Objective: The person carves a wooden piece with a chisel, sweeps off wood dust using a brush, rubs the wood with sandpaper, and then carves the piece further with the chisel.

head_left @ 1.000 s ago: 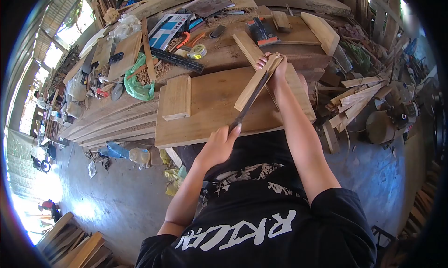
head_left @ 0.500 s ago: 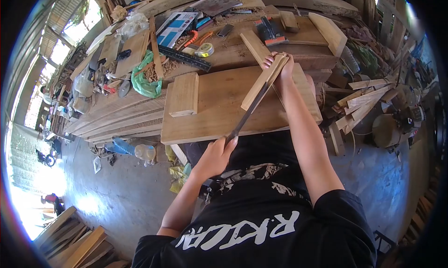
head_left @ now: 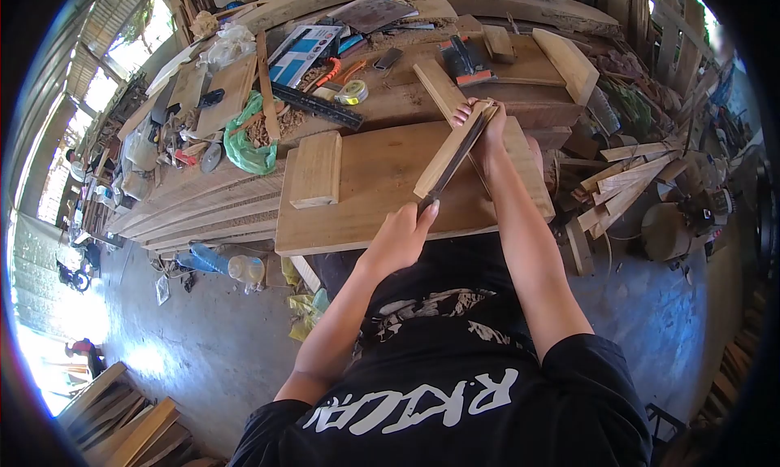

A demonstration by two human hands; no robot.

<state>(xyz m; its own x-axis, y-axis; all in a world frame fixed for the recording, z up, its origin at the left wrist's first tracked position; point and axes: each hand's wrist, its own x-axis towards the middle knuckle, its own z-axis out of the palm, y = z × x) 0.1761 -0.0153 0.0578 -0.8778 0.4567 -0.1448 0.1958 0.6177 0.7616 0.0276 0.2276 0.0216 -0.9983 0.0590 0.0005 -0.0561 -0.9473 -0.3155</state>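
In the head view, my left hand (head_left: 400, 235) is closed around the near end of a long dark metal file (head_left: 457, 160). The file lies lengthwise along the side of a narrow wooden piece (head_left: 451, 152), touching it. My right hand (head_left: 490, 130) grips the far end of that piece, which is held at a slant. Beneath is a broad wooden board (head_left: 374, 166). On its left part rests a short wooden block (head_left: 317, 169). Another wooden strip (head_left: 439, 89) lies slanting behind my right hand, partly hidden.
On the cluttered bench behind are a tape measure (head_left: 353, 92), a black straight bar (head_left: 317, 105), a red-edged tool (head_left: 466, 63) and a green plastic bag (head_left: 250, 146). Wood offcuts (head_left: 630, 182) pile up at the right. A plastic bottle (head_left: 246, 269) is at the lower left.
My left hand has moved up and to the right, sliding the file along the wooden piece toward my right hand. The right hand keeps its hold, nearly still.
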